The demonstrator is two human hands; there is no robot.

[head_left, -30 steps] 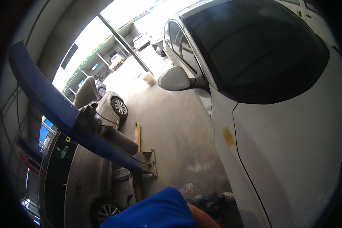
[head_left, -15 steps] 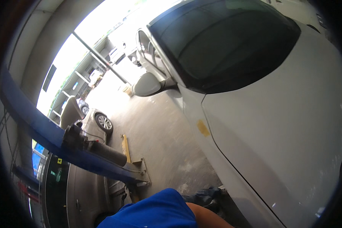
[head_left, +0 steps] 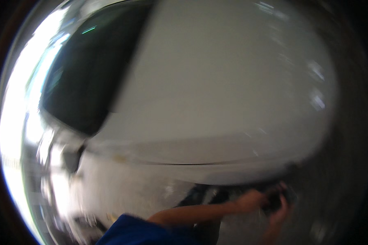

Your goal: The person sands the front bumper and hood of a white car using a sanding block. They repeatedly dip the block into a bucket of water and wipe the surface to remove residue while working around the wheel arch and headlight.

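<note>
Motion blurs the whole head view. My left arm, in a blue sleeve (head_left: 129, 230), reaches across to the right beside the white car (head_left: 216, 90). Its end, my left hand (head_left: 251, 201), is against a small dark object (head_left: 273, 200), with its fingers smeared. My right hand (head_left: 281, 210) curls round the far side of that object, fingers bent over it. What kind of thing it is cannot be made out. Both hands are low, just outside the car's front fender (head_left: 225, 174).
The car's hood fills the middle, with the dark windshield (head_left: 100, 67) at left and a side mirror (head_left: 72, 159) below it. A yellowish patch (head_left: 119, 158) marks the fender. Something dark (head_left: 196, 194) lies on the floor (head_left: 139, 183) behind my arm.
My view has swung right, from the windshield and mirror towards the car's front. Both hands and the dark object have come into sight; before, only my sleeve and part of an arm showed.
</note>
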